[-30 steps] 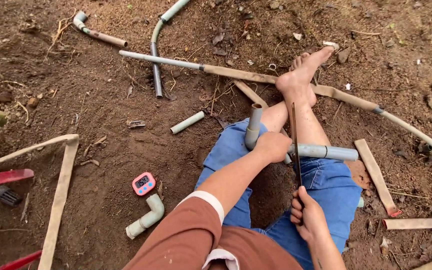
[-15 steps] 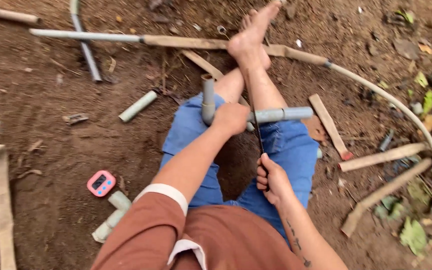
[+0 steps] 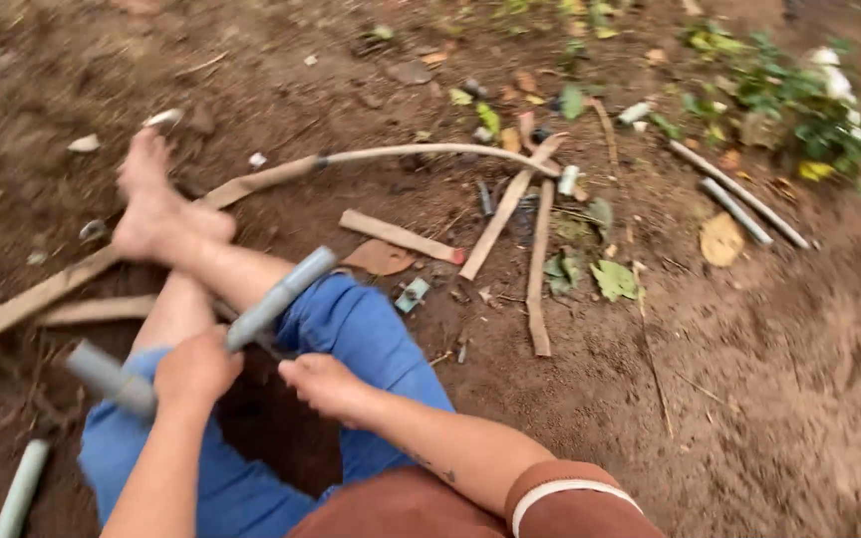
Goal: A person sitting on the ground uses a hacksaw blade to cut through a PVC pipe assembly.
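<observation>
Left hand [image 3: 194,371] wraps its fingers around the grey plastic pipe [image 3: 279,296] lying across the blue-trousered knees, right hand [image 3: 326,384] fisted just beside it, flat wooden slats [image 3: 403,237] littering the dirt ground [image 3: 769,379].

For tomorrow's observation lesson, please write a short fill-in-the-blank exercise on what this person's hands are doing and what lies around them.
1. The left hand grips a grey ____ laid across the legs.
2. The person is seated on bare ____.
3. The right hand rests against the ____ trousers.
4. The bare foot rests on a long ____ strip.

Missing words: pipe; soil; blue; wooden
</observation>
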